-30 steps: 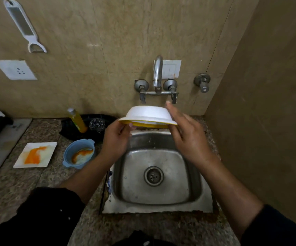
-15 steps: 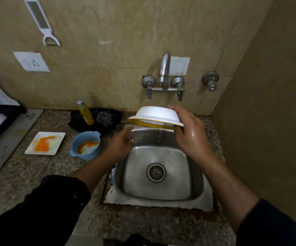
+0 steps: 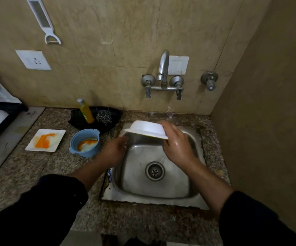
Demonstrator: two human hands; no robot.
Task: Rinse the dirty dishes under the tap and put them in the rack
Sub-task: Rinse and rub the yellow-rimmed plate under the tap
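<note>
The white bowl (image 3: 146, 128) is held upside down above the back left part of the steel sink (image 3: 161, 190), below and in front of the wall tap (image 3: 163, 68). Of the two hands, the right hand (image 3: 176, 144) grips it at its right side, fingers curled over the upturned base and the rim, skin wet and shining. The left hand (image 3: 114, 150) hovers at the sink's left edge, just under the bowl's left rim, its fingers loosely bent and holding nothing; whether the fingertips touch the rim cannot be told. Both forearms come out of dark sleeves. On the speckled stone surface (image 3: 37, 174) left of the sink stands a blue bowl (image 3: 72, 145) with small side handles and an orange smear inside, and further left lies a square white plate (image 3: 59, 134) streaked with orange. Behind them, against the wall, a black tray (image 3: 76, 120) carries a yellow bottle (image 3: 85, 110) and a steel scrubber (image 3: 104, 116). At the far left edge sits a black rack (image 3: 10, 108) with something white in it. A white peeler (image 3: 42, 20) hangs on the tiled wall above a white socket (image 3: 32, 59).
</note>
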